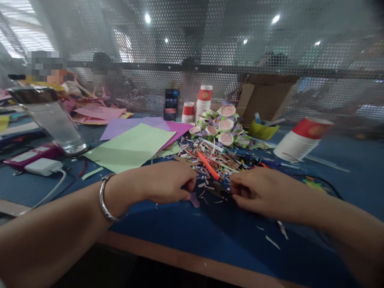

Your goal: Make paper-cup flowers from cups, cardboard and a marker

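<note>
My left hand (172, 182), with a silver bangle at the wrist, is closed, and a small piece of purple paper (195, 199) is pinched at its fingertips. Facing it across a narrow gap, my right hand (255, 190) has its fingers curled together. A dark object (221, 191) reaches out from the right fingertips, too dim to name. Just beyond both hands spreads a heap of paper scraps (192, 154), with an orange stick-like tool (208, 165) lying on it.
Green paper sheets (132, 148) lie left over purple ones (120, 127). A glass of water (57, 120) and a white charger (43, 166) stand further left. Paper-cup pieces (226, 125), a phone (171, 105), stacked cups (303, 140), a yellow-green holder (263, 130) and a perforated screen (210, 48) are beyond.
</note>
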Tool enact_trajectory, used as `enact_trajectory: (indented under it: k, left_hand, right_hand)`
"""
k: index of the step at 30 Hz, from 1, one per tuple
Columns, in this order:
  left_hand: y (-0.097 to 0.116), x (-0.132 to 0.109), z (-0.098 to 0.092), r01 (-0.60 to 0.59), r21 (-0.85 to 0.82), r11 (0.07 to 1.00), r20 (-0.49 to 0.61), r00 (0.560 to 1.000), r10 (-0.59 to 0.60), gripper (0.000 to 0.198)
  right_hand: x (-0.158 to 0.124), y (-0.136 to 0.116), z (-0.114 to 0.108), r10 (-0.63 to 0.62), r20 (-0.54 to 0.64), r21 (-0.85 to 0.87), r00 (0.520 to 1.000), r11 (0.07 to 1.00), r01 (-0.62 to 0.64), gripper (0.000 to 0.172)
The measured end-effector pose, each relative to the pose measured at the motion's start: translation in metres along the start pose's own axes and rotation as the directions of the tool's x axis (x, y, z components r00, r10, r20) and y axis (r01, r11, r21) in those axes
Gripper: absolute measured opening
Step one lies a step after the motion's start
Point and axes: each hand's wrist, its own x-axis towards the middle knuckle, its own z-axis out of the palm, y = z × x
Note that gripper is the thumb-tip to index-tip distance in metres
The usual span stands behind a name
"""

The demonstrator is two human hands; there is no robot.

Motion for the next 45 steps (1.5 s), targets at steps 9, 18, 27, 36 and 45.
enact_trajectory:
  k: [9,18,27,36,45]
  left_hand:
    - [-0.007,-0.005,0.004,-0.026,-0.088,0.996,-0.022,0.999,0.024,0.004]
    - [0.023,0.018,-0.011,-0.2,-0.239,0.95,-0.092,0.979,0.183,0.004]
    - [0.038,0.047,0.018,-0.182,-0.11,0.977,-0.205,0.966,0.157,0.018]
    - [-0.022,-0.035,0.001,0.145,0.257,0.956,-0.385,0.922,-0.036,0.027]
    - [-0.064,-0.091,0.003,0.435,0.405,0.804,-0.306,0.893,-0.329,0.025]
  right_hand:
    - [-0.004,0.016,0.0,0.086,0.012,-0.095,0.996,0.992,-0.085,0.014]
    - [-0.007,0.023,0.0,0.08,0.037,-0.098,0.996,0.992,-0.076,0.015]
    - [-0.01,0.021,-0.011,0.103,-0.044,-0.022,0.994,0.994,-0.104,0.018]
    - [-0.009,0.023,-0.008,0.02,-0.151,0.016,0.988,1.0,-0.018,0.024]
    - [-0.003,0.024,-0.003,-0.009,-0.196,0.054,0.981,0.998,0.02,0.022]
